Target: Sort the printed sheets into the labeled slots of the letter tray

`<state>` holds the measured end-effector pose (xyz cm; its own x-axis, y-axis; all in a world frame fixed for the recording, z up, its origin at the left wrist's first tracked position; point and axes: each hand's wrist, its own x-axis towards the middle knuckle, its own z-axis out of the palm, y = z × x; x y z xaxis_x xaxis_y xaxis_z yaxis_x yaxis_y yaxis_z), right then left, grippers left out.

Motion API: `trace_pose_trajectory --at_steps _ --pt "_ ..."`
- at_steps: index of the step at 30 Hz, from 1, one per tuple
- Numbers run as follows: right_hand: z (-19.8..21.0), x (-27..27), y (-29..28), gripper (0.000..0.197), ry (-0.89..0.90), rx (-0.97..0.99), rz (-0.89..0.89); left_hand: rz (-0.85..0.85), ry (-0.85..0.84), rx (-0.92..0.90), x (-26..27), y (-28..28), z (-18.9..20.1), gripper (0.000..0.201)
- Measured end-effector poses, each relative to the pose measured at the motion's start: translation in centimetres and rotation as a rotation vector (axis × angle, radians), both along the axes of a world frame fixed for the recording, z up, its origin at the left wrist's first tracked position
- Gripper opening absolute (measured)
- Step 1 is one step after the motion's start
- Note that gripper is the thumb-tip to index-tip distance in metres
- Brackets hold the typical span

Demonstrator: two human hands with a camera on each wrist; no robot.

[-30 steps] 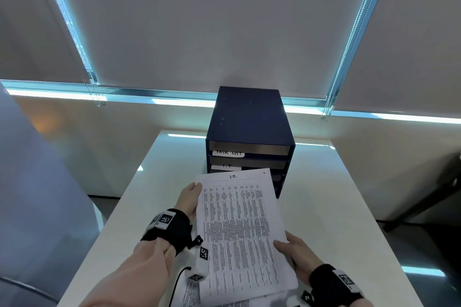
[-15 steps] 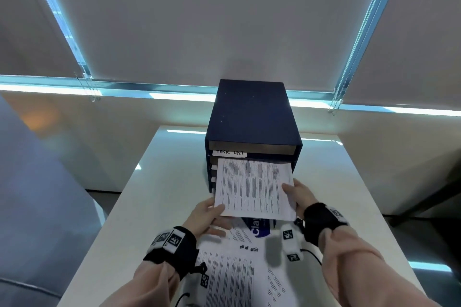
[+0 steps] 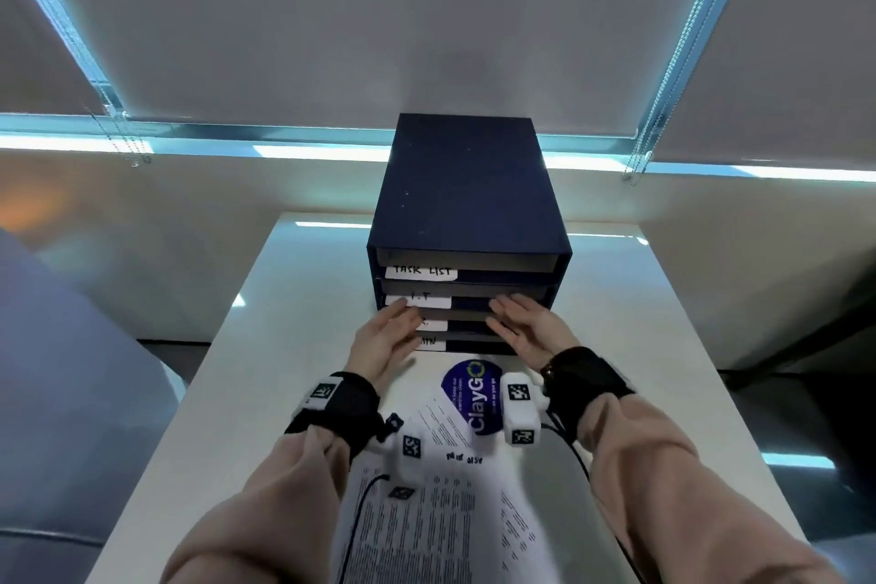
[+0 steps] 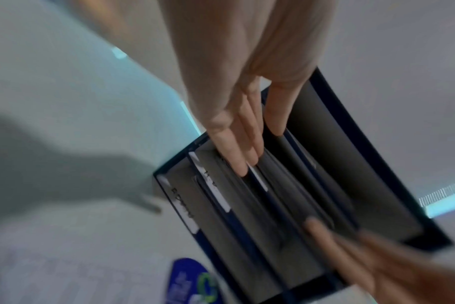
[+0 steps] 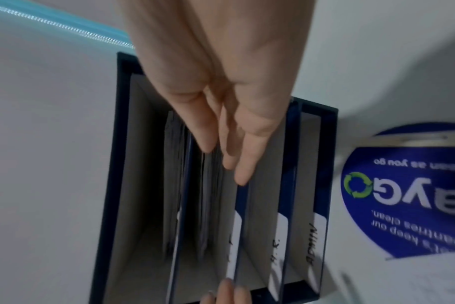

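The dark blue letter tray stands at the far middle of the white worktop, its 4 slots facing the person. White labels sit at the left of each slot front; the top 1 reads "TASK LIST", the bottom 1 "ADMIN" in the right wrist view, and the 2 between are partly hidden by fingers.

Both hands are at the tray's front with fingers straight and together — neither grip holds anything. The left hand lies against the left part of the front, fingertips at the second slot's label. The right hand is at the right part, fingertips at the same second slot.

Sheets already stand inside the upper 2 slots — their edges show in the right wrist view. The remaining printed sheets lie on the worktop nearer the person than the tray, partly covering a round blue sticker just in front of it.
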<state>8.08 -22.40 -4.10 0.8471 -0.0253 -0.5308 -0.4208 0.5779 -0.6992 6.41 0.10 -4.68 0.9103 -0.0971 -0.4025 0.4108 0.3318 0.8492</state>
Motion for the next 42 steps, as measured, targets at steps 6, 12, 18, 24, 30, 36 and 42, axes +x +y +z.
trace_pose_trajectory --at_steps 6,12,18,24,30,36,42 --pt "-0.7 -3.4 0.9 0.028 -0.006 -0.333 0.377 -0.75 -0.151 1.282 -4.4 3.4 -5.6 0.044" --pt "-7.2 -11.8 -2.1 0.03 0.215 -0.54 0.424 -0.85 -0.254 1.671 -8.9 5.7 -8.4 0.02" --pt "-7.6 -16.3 -2.8 0.066 0.158 -0.461 0.395 -0.301 -0.165 0.61 -9.4 5.1 -3.8 0.026" --pt "-4.7 -16.3 -1.3 0.037 0.031 -0.263 0.504 -0.105 -0.038 0.217 -6.9 4.7 0.9 0.044" --pt "-3.1 -15.9 -1.3 0.037 -0.029 -0.219 0.522 -0.056 0.064 0.053 -5.8 4.9 3.5 0.047" --pt "-2.3 -16.5 -1.1 0.031 -0.058 -0.237 0.48 -0.049 0.072 0.103 -5.9 4.7 4.4 0.046" --pt "-0.2 -15.1 -2.0 0.025 -0.066 -0.264 0.363 -0.098 0.016 0.031 -5.8 3.7 5.2 0.031"
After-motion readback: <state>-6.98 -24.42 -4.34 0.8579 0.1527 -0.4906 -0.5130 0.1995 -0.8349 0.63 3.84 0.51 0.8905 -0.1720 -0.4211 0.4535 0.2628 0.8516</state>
